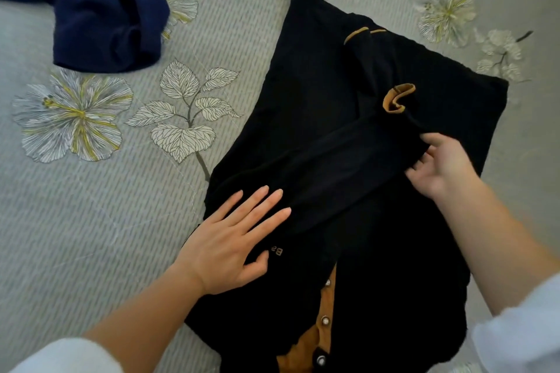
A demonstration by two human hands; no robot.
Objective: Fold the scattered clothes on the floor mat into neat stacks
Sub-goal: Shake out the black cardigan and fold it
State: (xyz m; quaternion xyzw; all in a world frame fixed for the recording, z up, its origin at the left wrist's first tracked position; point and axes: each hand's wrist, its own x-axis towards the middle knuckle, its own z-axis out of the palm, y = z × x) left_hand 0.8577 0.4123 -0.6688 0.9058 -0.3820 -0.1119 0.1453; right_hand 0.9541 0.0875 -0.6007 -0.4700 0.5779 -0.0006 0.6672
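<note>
From my feed, the black knitted cardigan with mustard-yellow trim [318, 99] lies flat on the mat, right of centre, its button front nearest the camera. The left hand [233, 239] rests palm-down on the cardigan's near left part. Its fingers are straight and slightly spread, and the thumb lies just beside some small pale lettering on the knit. The right hand [442, 166] is further up on the right side, fingers curled into the fabric, gripping the black sleeve [333, 166] that lies slantwise across the body of the garment. The sleeve's mustard cuff [398, 98] sits curled just beyond that hand. The two hands are well apart, with the sleeve stretched between them. I can see a mustard button band [328, 300] with small pale buttons running down the near end.

A crumpled navy-blue garment [91, 8] lies at the upper left, apart from the cardigan. Both rest on a pale grey-blue quilted floor mat [91, 221] printed with large white-and-yellow flowers [72, 115] and outlined leaves. Pale rolled-up shirt sleeves [521, 327] show at the bottom corners.
</note>
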